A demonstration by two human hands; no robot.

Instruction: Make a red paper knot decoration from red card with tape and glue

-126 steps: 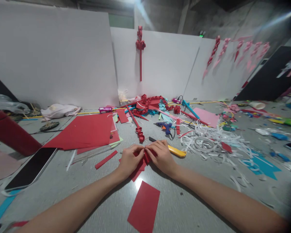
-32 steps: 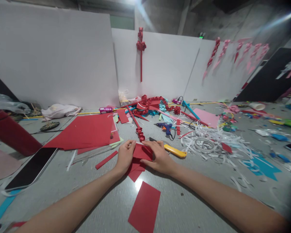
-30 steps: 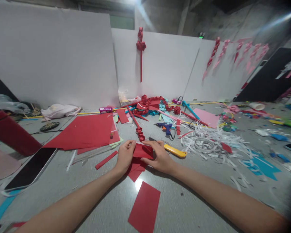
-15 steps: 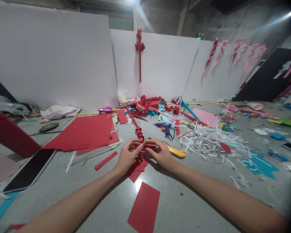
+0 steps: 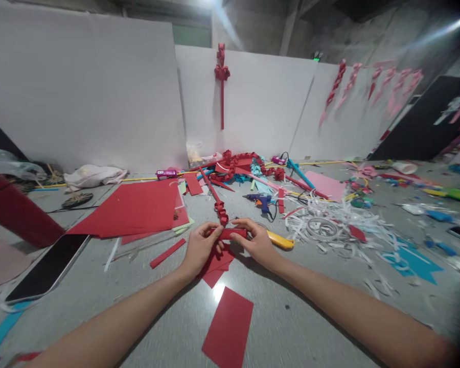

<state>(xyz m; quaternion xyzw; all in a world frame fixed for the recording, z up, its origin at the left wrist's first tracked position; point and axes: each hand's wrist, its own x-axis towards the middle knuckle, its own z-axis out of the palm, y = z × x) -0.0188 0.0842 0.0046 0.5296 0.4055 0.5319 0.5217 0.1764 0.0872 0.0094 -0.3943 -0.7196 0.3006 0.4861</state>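
Between my two hands is a narrow folded strip of red paper point(image 5: 229, 234), held level. My left hand point(image 5: 202, 244) pinches its left end between thumb and fingers. At the right end, my right hand point(image 5: 257, 243) grips it the same way, thumb in front. Just beyond the strip lies a twisted red paper chain point(image 5: 221, 212) joined to a red stick. Under my hands are several red paper pieces point(image 5: 216, 270), partly hidden. A loose red paper sheet point(image 5: 229, 327) lies nearer to me. Beside my right hand rests a yellow utility knife point(image 5: 280, 240).
A blue glue gun point(image 5: 261, 202) lies beyond the knife, left of a heap of white paper shreds point(image 5: 333, 222). Large red sheets point(image 5: 134, 209), a phone point(image 5: 48, 268) and a red cylinder point(image 5: 21, 212) are at left. White boards point(image 5: 260, 102) stand behind, with red paper chains hung on them.
The red strip has turned so its broad face shows, and my fingertips have drawn slightly apart along it. My arms have hardly moved.
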